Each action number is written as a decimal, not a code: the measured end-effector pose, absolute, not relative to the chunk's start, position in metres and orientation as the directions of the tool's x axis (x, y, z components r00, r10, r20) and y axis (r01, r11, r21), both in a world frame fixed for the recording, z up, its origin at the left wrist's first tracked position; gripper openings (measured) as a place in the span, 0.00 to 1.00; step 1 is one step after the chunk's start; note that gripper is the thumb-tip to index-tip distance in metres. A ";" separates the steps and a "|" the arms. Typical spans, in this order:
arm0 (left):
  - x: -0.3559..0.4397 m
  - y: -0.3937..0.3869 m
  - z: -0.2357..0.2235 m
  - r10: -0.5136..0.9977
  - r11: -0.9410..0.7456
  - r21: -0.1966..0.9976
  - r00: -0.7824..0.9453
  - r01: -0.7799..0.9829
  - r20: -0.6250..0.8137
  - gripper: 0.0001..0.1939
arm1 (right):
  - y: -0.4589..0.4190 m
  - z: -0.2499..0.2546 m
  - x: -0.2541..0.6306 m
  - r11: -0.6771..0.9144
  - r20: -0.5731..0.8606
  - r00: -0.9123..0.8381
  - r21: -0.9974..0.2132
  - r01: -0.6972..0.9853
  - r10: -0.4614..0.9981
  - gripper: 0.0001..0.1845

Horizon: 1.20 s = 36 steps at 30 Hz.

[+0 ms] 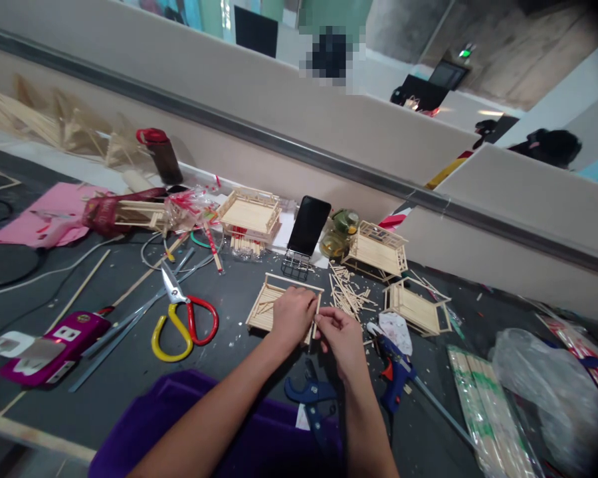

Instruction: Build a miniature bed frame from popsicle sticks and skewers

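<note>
A small platform model made of wooden sticks [260,309] sits on the dark table in front of me, with a raised rail along its far side. My left hand [293,317] lies over its right half, fingers closed on that side of the model and hiding much of it. Close beside it, my right hand [339,332] pinches a thin wooden stick [318,305] at the model's right edge. The fingertips cover most of the stick. Just below my hands lies a dark blue cutter [311,392].
Scissors [179,318] with red and yellow handles lie left. Loose short sticks [347,292] and a blue glue gun [396,372] are at right. Behind stand a phone [309,226], a green jar [339,236] and more stick models [252,211]. A purple power strip [54,348] lies far left.
</note>
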<state>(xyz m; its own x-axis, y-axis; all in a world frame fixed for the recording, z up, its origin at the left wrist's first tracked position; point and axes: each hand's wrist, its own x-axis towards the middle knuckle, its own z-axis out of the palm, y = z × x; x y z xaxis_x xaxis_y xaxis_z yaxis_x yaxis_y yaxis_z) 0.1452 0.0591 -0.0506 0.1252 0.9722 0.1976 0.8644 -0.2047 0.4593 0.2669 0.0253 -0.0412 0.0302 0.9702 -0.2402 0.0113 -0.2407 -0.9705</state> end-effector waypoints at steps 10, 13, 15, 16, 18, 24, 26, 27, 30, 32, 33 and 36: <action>0.145 0.060 -0.048 0.978 -0.189 0.456 0.122 0.870 0.172 0.11 | 0.028 -0.042 0.265 -0.235 -0.233 0.051 -0.972 0.019 0.971 0.16; 0.145 0.061 -0.048 0.977 -0.191 0.445 0.126 0.875 0.172 0.11 | 0.028 -0.041 0.264 -0.236 -0.235 0.064 -0.972 0.008 0.970 0.15; 0.145 0.061 -0.048 0.977 -0.191 0.443 0.127 0.876 0.171 0.11 | 0.028 -0.041 0.264 -0.231 -0.230 0.066 -0.973 0.012 0.971 0.15; 0.145 0.061 -0.048 0.977 -0.191 0.443 0.127 0.876 0.170 0.11 | 0.028 -0.041 0.264 -0.229 -0.227 0.063 -0.973 0.018 0.972 0.14; 0.145 0.061 -0.047 0.977 -0.193 0.446 0.130 0.874 0.168 0.11 | 0.028 -0.040 0.264 -0.227 -0.226 0.052 -0.973 0.026 0.973 0.14; 0.143 0.061 -0.043 0.976 -0.208 0.465 0.149 0.860 0.162 0.11 | 0.028 -0.038 0.264 -0.223 -0.222 0.050 -0.974 0.023 0.974 0.15; 0.142 0.060 -0.042 0.973 -0.222 0.469 0.162 0.855 0.167 0.11 | 0.028 -0.037 0.264 -0.223 -0.221 0.053 -0.975 0.023 0.974 0.15; 0.141 0.060 -0.041 0.972 -0.227 0.471 0.167 0.853 0.166 0.11 | 0.028 -0.037 0.263 -0.222 -0.221 0.053 -0.975 0.022 0.974 0.15; 0.140 0.060 -0.039 0.970 -0.237 0.483 0.180 0.843 0.163 0.11 | 0.028 -0.037 0.263 -0.220 -0.219 0.054 -0.975 0.023 0.974 0.15; 0.140 0.060 -0.038 0.968 -0.248 0.500 0.189 0.830 0.166 0.11 | 0.028 -0.038 0.263 -0.220 -0.218 0.059 -0.975 0.024 0.974 0.14; 0.139 0.059 -0.038 0.966 -0.257 0.512 0.195 0.820 0.171 0.11 | 0.028 -0.038 0.263 -0.222 -0.220 0.064 -0.975 0.021 0.973 0.14; 0.135 0.057 -0.036 0.961 -0.273 0.558 0.195 0.783 0.197 0.12 | 0.028 -0.040 0.263 -0.223 -0.222 0.077 -0.975 0.009 0.972 0.14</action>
